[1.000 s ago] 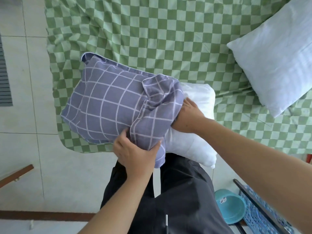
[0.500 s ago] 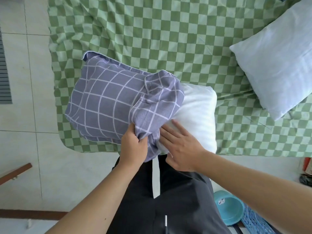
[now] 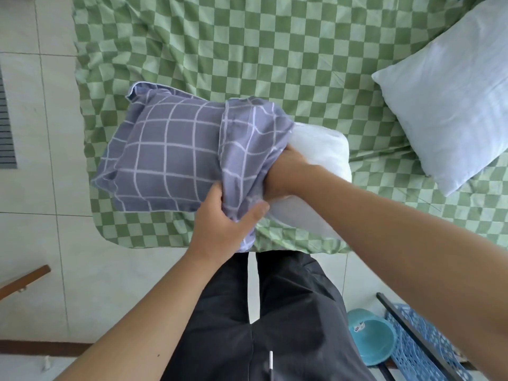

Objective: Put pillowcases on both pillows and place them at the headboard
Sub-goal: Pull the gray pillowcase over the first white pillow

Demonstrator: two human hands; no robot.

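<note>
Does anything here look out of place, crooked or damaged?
Nothing looks damaged. The purple pillowcase is only partly on: the white pillow sticks out at its bunched open end, where the left hand grips the fabric. The second pillow lies bare and askew on the checked sheet.

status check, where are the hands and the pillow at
Left hand grips purple grid pillowcase hem. Right hand pushes into its opening, fingers hidden. White pillow half covered. Nothing in the way.

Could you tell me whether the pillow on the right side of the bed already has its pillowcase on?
No, that pillow lies bare and white on the checked sheet.
</note>
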